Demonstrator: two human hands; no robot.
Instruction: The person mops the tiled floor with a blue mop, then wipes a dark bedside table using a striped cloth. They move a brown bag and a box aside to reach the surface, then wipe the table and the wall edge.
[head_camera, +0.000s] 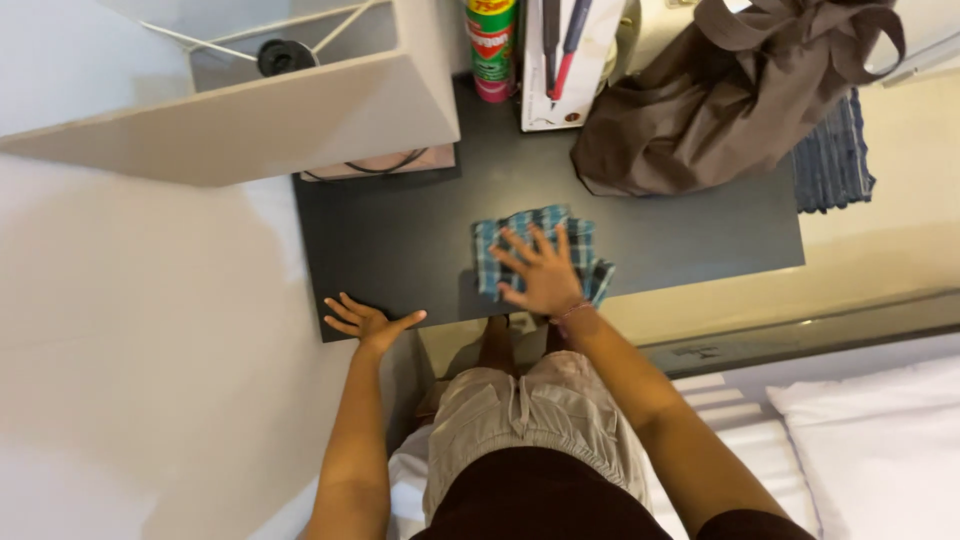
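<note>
Looks like only mid-wipe: the checked cloth (540, 250) is pressed flat under the open right hand (545, 275) near the dark tabletop's (400, 230) front edge, the empty left hand (365, 322) is braced on its corner, and the clutter at the back isn't reached yet.

Pretty bright, soft indoor light, prob from above near the lamp shade (230, 100). The dark bench (400, 240) below it has a dull sheen, no harsh glare. Faint shadow under the shade on the wall. White wall left of the bench looks blown out. Slight wide-angle stretch at the edges, focus ok w/ mild softness.
</note>
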